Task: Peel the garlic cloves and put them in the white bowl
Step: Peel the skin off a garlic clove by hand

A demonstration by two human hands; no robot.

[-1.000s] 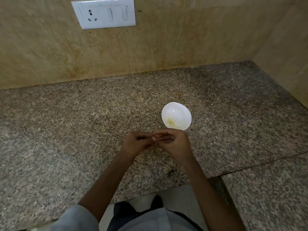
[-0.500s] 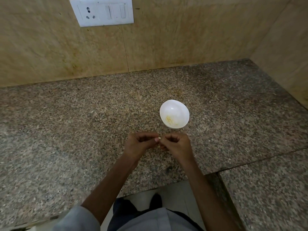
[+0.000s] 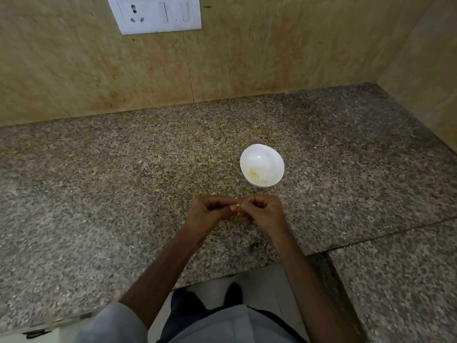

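Note:
A small white bowl (image 3: pixel 262 159) stands on the granite counter and holds a few pale peeled garlic pieces (image 3: pixel 254 175) at its bottom. Just in front of it, my left hand (image 3: pixel 210 211) and my right hand (image 3: pixel 262 211) meet above the counter with fingers curled. Between their fingertips they pinch a small garlic clove (image 3: pixel 238 207), of which only a sliver shows; the rest is hidden by the fingers.
The speckled granite counter (image 3: pixel 123 181) runs left and right, with a joint line at the right and a step at the front edge. A tan tiled wall with a white switch plate (image 3: pixel 158 13) stands behind. A side wall closes the right.
Both hands have stayed together in front of the bowl, working the clove with small finger motions. The view has shifted slightly, with the switch plate now higher in frame.

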